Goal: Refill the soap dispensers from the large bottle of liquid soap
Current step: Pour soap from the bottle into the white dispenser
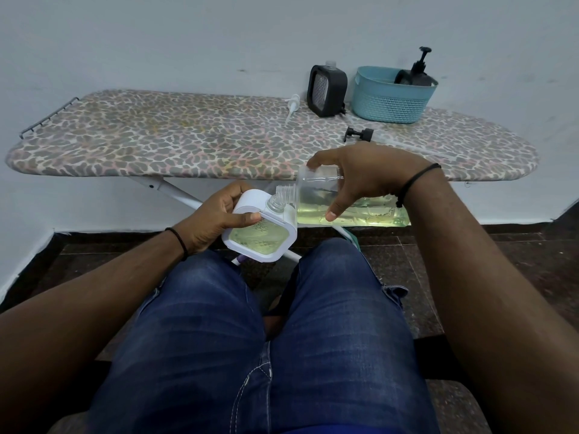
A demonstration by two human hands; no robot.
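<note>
So the right hand (369, 180) has its fingers (332, 213) curled round a big clear plastic soap bottle (351, 205), tipped sideways with yellowish liquid inside, threaded neck meeting the mouth of a square white dispenser (261, 234). The left hand (216, 217) grips that dispenser over the lap; it's nearly full. A black dispenser (327, 86) and teal woven basket (391, 98) sit on the leopard-print ironing board (188, 136).

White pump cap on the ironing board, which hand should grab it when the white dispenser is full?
Probably the right hand. The white pump cap lies on the ironing board nearer that side, but it must first put down the large bottle. The left hand grips the white dispenser, keeping it steady.
</note>
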